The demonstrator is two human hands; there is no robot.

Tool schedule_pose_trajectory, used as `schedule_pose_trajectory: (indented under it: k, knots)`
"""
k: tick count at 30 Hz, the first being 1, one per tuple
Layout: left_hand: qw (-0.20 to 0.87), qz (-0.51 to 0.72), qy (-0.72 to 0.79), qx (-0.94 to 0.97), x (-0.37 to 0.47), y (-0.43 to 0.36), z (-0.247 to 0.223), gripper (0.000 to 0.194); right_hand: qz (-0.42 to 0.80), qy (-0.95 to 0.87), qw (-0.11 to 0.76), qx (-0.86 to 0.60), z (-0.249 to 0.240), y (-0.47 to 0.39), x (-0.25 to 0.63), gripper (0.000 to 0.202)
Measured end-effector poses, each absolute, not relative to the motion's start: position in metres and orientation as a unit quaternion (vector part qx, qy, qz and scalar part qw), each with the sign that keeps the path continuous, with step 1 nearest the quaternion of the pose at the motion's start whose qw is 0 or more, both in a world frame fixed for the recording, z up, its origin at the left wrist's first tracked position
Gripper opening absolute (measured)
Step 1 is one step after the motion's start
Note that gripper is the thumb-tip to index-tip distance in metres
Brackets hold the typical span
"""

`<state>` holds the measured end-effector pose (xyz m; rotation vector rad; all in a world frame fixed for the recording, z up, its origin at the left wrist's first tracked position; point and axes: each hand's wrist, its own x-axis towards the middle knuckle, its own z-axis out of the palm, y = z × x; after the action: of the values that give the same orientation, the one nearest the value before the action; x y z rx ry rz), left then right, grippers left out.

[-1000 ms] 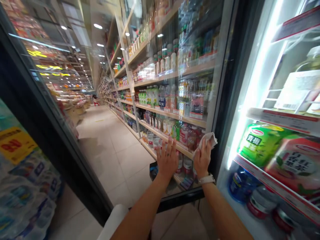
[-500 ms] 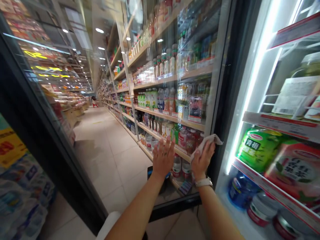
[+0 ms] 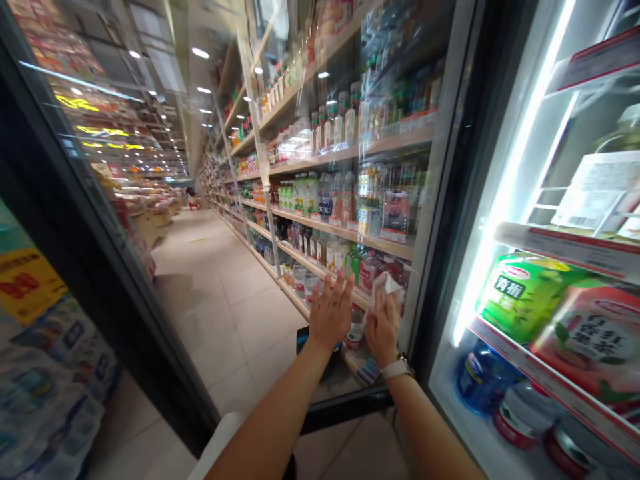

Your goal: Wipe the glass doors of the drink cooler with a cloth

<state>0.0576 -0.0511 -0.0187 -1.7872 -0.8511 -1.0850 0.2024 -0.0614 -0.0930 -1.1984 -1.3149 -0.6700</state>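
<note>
A glass door [image 3: 260,347] with a black frame stands in front of me, with shelves of drinks visible through or reflected in it. My left hand [image 3: 330,313] lies flat against the lower part of the glass, fingers stretched upward and holding nothing. Just to its right, my right hand [image 3: 384,330] presses a crumpled white cloth [image 3: 389,285] to the pane. The cloth sticks out above and around the fingers. A pale-banded watch [image 3: 399,367] circles my right wrist.
At the right a lit fridge holds a green drink pack [image 3: 520,297], a red one [image 3: 593,340] and lidded jars [image 3: 525,412] below. The door's black frame [image 3: 125,307] slants along the left. Wrapped bottle packs [image 3: 55,373] stand beyond it under a yellow price sign [image 3: 30,283].
My right hand has slid left with the cloth, away from the door's right frame and closer to my left hand. The left hand stays on nearly the same spot.
</note>
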Motion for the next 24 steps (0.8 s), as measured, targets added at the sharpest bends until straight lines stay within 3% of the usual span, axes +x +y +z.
schedule_pose_trajectory:
  k: [5,13,20,24]
  knots:
    - [0.425,-0.428,-0.346,-0.718,0.057,-0.051,-0.02,0.065,-0.249,-0.489,0.633,-0.546,-0.078,-0.068,0.202,0.059]
    - [0.433,-0.438,-0.335,-0.713,0.056,-0.05,-0.019,0.063,-0.334,-0.666,0.488,-0.455,-0.107,-0.064,0.181,0.059]
    - [0.423,-0.426,-0.343,-0.722,0.057,-0.052,-0.02,0.065,-0.267,-0.486,0.631,-0.542,-0.074,-0.065,0.215,0.06]
    - [0.425,-0.433,-0.341,-0.718,0.057,-0.052,-0.02,0.066,-0.24,-0.492,0.642,-0.537,-0.055,-0.065,0.2,0.061]
